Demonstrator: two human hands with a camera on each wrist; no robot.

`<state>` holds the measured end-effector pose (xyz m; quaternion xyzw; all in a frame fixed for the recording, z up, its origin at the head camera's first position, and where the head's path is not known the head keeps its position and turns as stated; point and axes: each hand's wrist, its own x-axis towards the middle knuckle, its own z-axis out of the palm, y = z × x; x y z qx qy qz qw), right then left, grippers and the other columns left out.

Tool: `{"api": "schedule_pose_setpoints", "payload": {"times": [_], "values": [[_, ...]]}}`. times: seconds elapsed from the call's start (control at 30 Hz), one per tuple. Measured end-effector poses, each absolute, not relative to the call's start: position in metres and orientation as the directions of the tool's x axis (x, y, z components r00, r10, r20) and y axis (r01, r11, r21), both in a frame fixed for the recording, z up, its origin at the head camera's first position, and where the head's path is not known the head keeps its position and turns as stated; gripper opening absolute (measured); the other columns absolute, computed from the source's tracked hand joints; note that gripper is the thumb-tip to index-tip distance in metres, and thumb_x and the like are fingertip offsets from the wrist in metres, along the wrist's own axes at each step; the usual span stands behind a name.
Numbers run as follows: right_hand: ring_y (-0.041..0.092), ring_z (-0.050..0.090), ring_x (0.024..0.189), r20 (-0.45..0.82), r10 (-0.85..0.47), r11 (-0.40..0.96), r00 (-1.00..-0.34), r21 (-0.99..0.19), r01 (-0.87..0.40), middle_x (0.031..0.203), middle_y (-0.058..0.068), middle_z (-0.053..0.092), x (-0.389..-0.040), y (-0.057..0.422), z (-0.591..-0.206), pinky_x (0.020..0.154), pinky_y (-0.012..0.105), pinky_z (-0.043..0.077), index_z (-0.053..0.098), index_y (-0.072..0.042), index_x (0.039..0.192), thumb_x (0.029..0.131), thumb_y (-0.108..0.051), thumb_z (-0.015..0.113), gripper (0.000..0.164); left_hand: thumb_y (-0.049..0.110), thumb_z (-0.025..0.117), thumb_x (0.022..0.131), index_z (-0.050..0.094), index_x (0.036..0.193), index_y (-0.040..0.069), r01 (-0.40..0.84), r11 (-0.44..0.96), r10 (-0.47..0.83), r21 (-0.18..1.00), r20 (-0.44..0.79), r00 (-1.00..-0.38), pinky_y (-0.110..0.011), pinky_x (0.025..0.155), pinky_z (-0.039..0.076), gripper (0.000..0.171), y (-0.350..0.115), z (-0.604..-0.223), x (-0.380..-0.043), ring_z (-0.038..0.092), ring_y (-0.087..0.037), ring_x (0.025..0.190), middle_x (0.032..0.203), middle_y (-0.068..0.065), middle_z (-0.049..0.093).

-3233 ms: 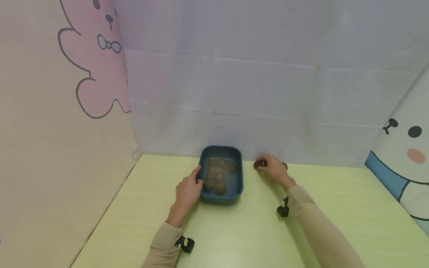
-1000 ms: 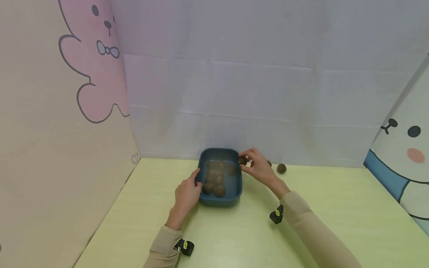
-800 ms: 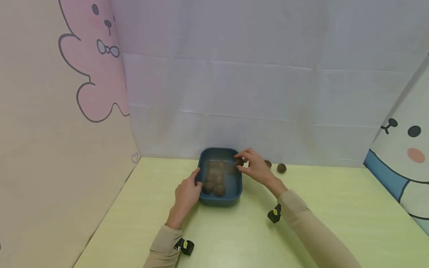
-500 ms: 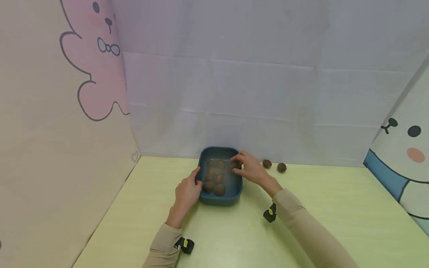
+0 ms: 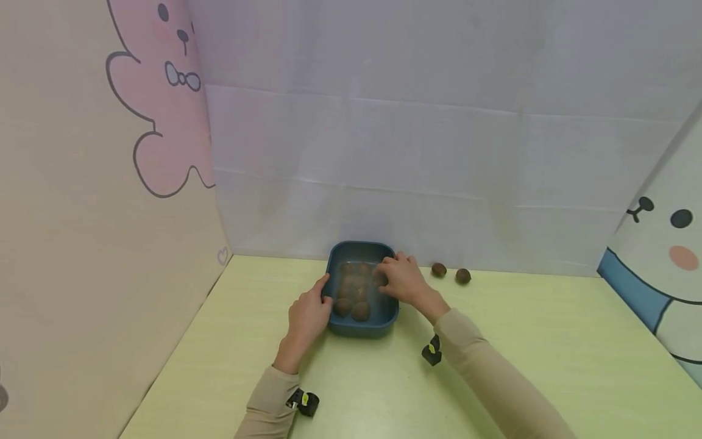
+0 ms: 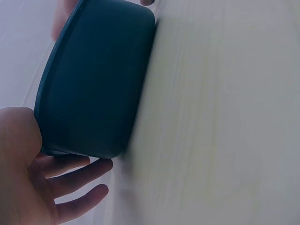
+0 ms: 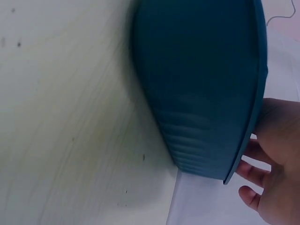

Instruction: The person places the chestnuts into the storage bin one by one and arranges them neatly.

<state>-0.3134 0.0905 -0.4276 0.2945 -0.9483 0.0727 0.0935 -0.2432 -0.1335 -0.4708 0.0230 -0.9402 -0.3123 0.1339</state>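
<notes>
A deep blue plastic box [image 5: 362,330] stands at the back of the table, with several brown chestnuts [image 5: 360,311] on its floor. My left hand [image 5: 308,314] holds the box's left side, the index finger along the rim and the thumb at the near part of that edge. In the left wrist view its other fingers lie against the outer wall. Over the right rim reaches my right hand [image 5: 404,280], its thumb and fingers curled about a chestnut [image 5: 379,278] low inside the box. The hand partly covers that chestnut.
On the table right of the box lie two more chestnuts, one [image 5: 439,270] close to the back wall and one [image 5: 463,277] further right. A white sheet [image 5: 428,183] hangs behind the table [image 5: 526,341], and printed panels flank it.
My right hand has picked up a chestnut from the table, carried it left over the rim and lowered it into the box. My left hand has stayed on the box.
</notes>
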Motion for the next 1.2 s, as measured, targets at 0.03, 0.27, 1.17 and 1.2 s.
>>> {"api": "schedule_pose_setpoints", "payload": {"times": [0.03,0.27,1.17,1.2], "values": [[0.03,0.051,0.098,0.211,-0.54,0.822,-0.815,-0.076,-0.564,0.106,0.003,0.067,-0.313,0.089,-0.428,0.085,0.052,0.038,0.074,-0.022,0.107,0.083,-0.026,0.078,0.025,0.015,0.052,0.09,0.051,0.147,0.02,0.043,0.803,-0.127,0.594,0.241,-0.962,-0.028,0.042,0.022,0.057,-0.133,-0.471,-0.243,0.028,-0.014,0.043,0.05,-0.003,0.046],[0.03,0.049,0.094,0.158,-0.502,0.86,-0.85,-0.008,-0.51,0.098,0.002,0.066,-0.313,0.081,-0.433,0.084,0.051,0.035,0.074,-0.022,0.097,0.084,-0.02,0.076,0.013,0.015,0.053,0.09,0.052,0.146,0.019,0.056,0.798,-0.119,0.6,0.248,-0.961,-0.028,0.042,0.022,0.057,-0.13,-0.471,-0.242,0.028,-0.014,0.043,0.05,-0.004,0.046],[0.031,0.061,0.091,0.531,-0.397,0.703,-0.749,-0.349,-0.62,0.098,0.008,0.072,-0.326,0.133,-0.428,0.085,0.046,0.047,0.076,-0.009,0.099,0.089,-0.01,0.07,0.012,0.016,0.054,0.09,0.052,0.146,0.02,0.054,0.8,-0.121,0.598,0.249,-0.961,-0.029,0.042,0.023,0.056,-0.134,-0.47,-0.239,0.028,-0.014,0.044,0.05,-0.003,0.043],[0.031,0.062,0.09,0.54,-0.391,0.702,-0.745,-0.349,-0.621,0.097,0.008,0.072,-0.327,0.136,-0.428,0.083,0.045,0.047,0.076,-0.008,0.099,0.088,-0.009,0.07,0.012,0.016,0.054,0.09,0.052,0.146,0.02,0.054,0.799,-0.121,0.598,0.248,-0.961,-0.029,0.042,0.023,0.056,-0.134,-0.47,-0.239,0.028,-0.014,0.044,0.05,-0.003,0.044]]}}
